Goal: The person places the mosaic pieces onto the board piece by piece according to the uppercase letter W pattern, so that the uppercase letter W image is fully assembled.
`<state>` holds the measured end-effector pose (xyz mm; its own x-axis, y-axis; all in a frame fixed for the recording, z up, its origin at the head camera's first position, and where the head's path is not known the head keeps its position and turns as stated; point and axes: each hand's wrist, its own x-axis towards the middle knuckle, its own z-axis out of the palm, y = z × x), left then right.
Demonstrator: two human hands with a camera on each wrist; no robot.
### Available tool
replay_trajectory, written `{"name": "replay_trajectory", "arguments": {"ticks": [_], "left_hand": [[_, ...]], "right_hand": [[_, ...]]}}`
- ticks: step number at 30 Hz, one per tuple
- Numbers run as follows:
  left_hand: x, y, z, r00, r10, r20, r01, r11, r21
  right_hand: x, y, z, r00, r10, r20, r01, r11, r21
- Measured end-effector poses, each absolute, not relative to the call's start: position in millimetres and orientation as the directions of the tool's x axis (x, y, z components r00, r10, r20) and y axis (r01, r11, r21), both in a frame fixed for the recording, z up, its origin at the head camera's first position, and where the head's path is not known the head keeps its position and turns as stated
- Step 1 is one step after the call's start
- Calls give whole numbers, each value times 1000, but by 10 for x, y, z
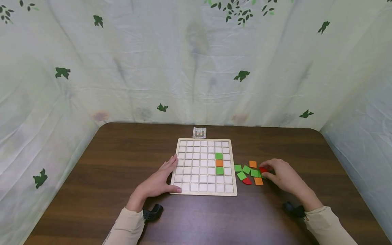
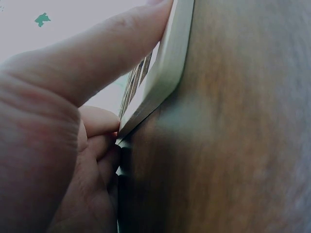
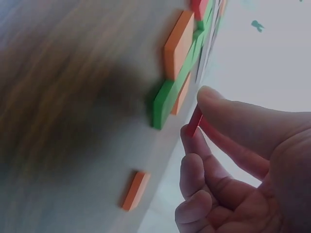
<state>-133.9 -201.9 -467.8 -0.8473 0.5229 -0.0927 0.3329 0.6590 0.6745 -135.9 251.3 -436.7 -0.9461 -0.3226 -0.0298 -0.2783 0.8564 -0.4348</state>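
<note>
Right wrist view: red piece (image 3: pixel 194 122), apparently thin.

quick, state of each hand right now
Left hand: open, touching the board at its edge.
Right hand: closed, pinching a red piece.

Pale, green-printed curtains (image 1: pixel 171 61) hang behind a brown wooden table (image 1: pixel 122 146).

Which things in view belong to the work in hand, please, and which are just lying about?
Likely in the work: gridded board, red piece in the right grip, green pieces, orange pieces, other red piece, perhaps the small printed card.
Likely only surroundings: table, patterned cloth, black wrist devices. No loose item looks unrelated.
</note>
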Motion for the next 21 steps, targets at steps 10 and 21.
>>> {"name": "replay_trajectory", "arguments": {"ticks": [10, 21], "left_hand": [[-1341, -2019, -4677, -849, 517, -103, 325, 667, 670], [-1341, -2029, -4684, -844, 528, -95, 340, 663, 667]], "right_hand": [[-1322, 2284, -4345, -937, -350, 14, -322, 846, -426], [-1286, 2074, -4356, -919, -394, 24, -358, 808, -468]]}}
